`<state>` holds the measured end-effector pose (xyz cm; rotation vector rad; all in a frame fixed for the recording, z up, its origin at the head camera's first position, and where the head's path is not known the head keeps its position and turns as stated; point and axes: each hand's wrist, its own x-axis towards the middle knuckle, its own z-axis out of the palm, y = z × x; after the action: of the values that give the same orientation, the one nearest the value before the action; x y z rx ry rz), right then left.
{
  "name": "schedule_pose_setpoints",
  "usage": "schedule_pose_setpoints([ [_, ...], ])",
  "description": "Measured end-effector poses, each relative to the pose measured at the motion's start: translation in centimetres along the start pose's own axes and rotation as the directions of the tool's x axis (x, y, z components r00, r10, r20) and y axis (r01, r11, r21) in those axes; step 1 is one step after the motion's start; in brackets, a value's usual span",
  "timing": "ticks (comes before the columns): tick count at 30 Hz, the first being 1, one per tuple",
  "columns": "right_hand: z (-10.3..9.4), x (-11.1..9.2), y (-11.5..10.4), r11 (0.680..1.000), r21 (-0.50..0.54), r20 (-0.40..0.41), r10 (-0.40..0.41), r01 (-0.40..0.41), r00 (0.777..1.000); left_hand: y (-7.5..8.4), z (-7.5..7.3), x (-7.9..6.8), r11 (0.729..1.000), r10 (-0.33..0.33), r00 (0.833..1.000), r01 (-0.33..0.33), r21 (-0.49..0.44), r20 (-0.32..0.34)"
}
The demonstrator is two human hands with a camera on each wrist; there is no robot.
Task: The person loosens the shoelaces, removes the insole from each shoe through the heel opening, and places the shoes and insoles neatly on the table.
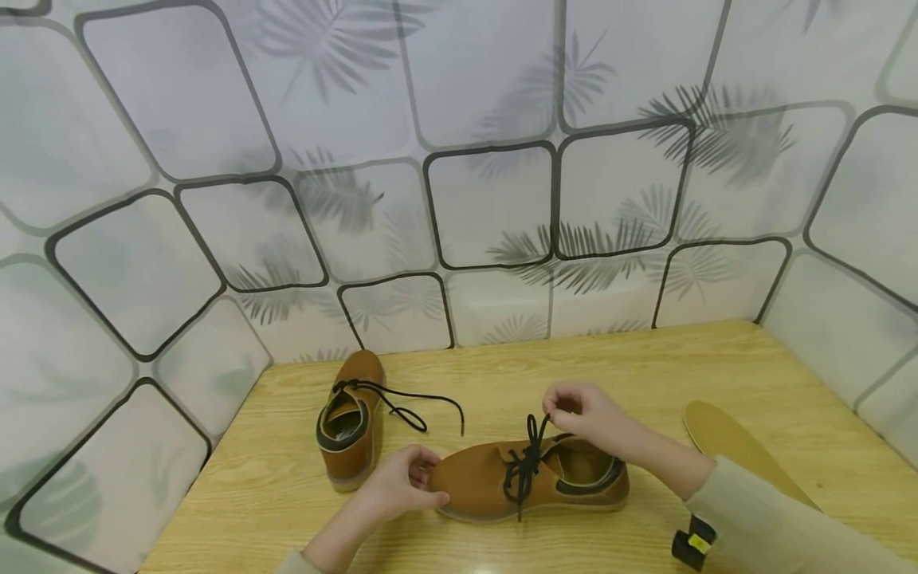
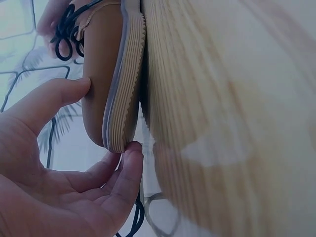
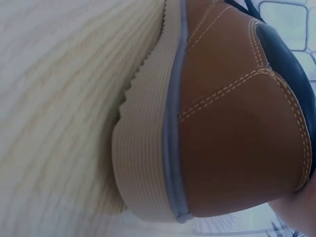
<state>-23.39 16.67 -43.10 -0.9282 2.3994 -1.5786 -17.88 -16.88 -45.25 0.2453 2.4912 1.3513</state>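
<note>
A brown lace-up shoe (image 1: 473, 478) lies on its sole on the table, toe to the left, heel to the right. My left hand (image 1: 405, 482) grips its toe; in the left wrist view the thumb (image 2: 76, 90) presses the leather upper and the fingertips meet the ribbed sole's front edge. Above the shoe opening, my right hand (image 1: 591, 418) pinches a strand of the black shoelace (image 1: 527, 466) between thumb and forefinger, drawn upward from the looped knot. The right wrist view is filled by the shoe's stitched heel (image 3: 237, 143).
The matching brown shoe (image 1: 354, 446) stands at the left, toe away, with its lace trailing right across the wooden table (image 1: 287, 494). A tan insole (image 1: 739, 446) lies beyond the right forearm. Patterned sheeting (image 1: 495, 207) rises behind the table and at both sides.
</note>
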Motion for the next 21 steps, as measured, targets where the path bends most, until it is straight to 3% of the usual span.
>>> schedule_pose_setpoints([
  [3,-0.06,0.01,0.14,0.996,0.068,-0.019,0.056,-0.055,0.998,-0.02,0.0,0.01,1.0,0.002,1.0,-0.002,0.002,0.002],
  [6,-0.04,0.13,0.17,0.996,0.071,0.019,0.048,-0.049,0.999,-0.01,-0.03,0.0,1.0,0.0,1.0,0.0,-0.003,0.005],
  [15,0.07,0.2,-0.25,0.988,-0.066,0.182,-0.123,0.137,0.976,-0.09,-0.08,0.02,1.0,-0.002,1.0,0.002,-0.02,0.019],
  [21,0.09,0.14,-0.32,0.98,-0.104,0.222,-0.146,0.173,0.964,-0.17,-0.05,0.01,1.0,-0.001,1.0,0.001,-0.026,0.021],
])
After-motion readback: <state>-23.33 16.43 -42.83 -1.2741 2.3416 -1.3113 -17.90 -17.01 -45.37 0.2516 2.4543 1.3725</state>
